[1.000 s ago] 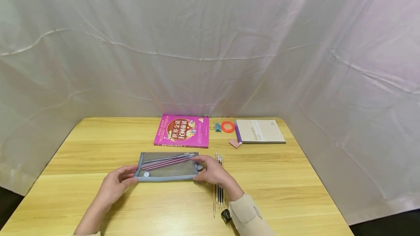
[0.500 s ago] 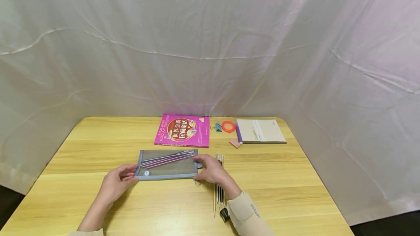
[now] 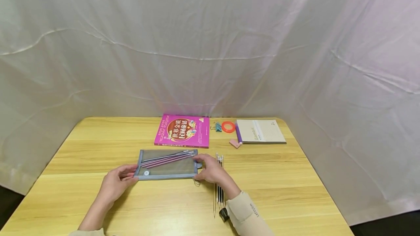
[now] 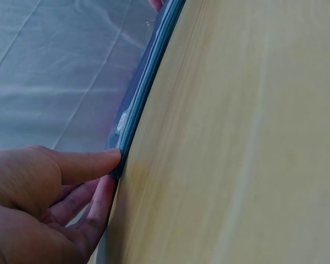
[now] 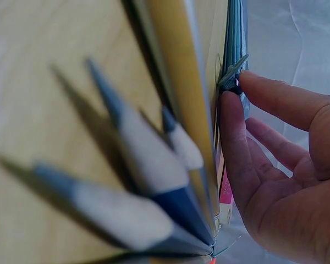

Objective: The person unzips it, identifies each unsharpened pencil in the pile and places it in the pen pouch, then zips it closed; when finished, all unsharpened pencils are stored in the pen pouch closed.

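A see-through mesh pencil case (image 3: 172,170) with blue-grey edging lies flat near the front of the table. Several pencils (image 3: 167,160) show slantwise through its mesh. At its left end my left hand (image 3: 113,185) grips the near corner, thumb (image 4: 93,165) above and fingers below. The right end is held between thumb and fingers of my right hand (image 3: 211,172), beside a small side tab and a metal ring (image 3: 197,182). Under my right wrist lie several loose pencils (image 3: 219,194), their sharpened tips large in the right wrist view.
Near the loose pencils' tips sits a black sharpener (image 3: 224,214). Farther back are a pink book (image 3: 183,131), a teal binder clip (image 3: 218,127), a red-orange ring (image 3: 228,126), a pink eraser (image 3: 234,143), a purple marker (image 3: 238,134) and a beige notebook (image 3: 272,132).
The pencil case has settled slightly farther back and flatter, with both hands still on its ends. The metal ring now shows more fully at its right corner.
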Demonstrator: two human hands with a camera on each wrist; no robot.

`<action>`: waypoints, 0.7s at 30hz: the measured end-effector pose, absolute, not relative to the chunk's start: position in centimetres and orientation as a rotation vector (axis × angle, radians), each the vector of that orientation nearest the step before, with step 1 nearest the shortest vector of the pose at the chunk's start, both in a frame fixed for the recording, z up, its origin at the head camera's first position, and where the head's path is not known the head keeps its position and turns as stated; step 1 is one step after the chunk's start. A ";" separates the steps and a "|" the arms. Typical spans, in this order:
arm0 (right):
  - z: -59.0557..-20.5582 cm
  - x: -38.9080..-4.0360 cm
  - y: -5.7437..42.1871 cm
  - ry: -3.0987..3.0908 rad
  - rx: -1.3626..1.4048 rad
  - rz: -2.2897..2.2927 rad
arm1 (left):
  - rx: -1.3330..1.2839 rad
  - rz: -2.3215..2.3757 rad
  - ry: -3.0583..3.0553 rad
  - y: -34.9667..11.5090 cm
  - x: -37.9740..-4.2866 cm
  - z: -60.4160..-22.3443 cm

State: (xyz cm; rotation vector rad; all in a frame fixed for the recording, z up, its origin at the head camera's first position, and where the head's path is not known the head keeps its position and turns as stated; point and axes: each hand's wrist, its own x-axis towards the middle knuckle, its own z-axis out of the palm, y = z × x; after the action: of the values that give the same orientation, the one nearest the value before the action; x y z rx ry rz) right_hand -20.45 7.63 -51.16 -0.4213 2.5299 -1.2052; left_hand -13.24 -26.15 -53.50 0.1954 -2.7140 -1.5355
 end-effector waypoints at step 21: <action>-47.4 -21.0 10.9 2.803 -0.554 -1.139 | -0.122 -1.005 -2.826 -28.3 -14.0 -50.5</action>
State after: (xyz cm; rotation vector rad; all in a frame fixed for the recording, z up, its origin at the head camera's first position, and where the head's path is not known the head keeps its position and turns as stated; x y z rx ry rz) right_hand -20.97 10.93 -47.44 -0.5541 2.8033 -1.1389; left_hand -13.99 -28.32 -50.52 -0.1222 -2.8258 -1.0051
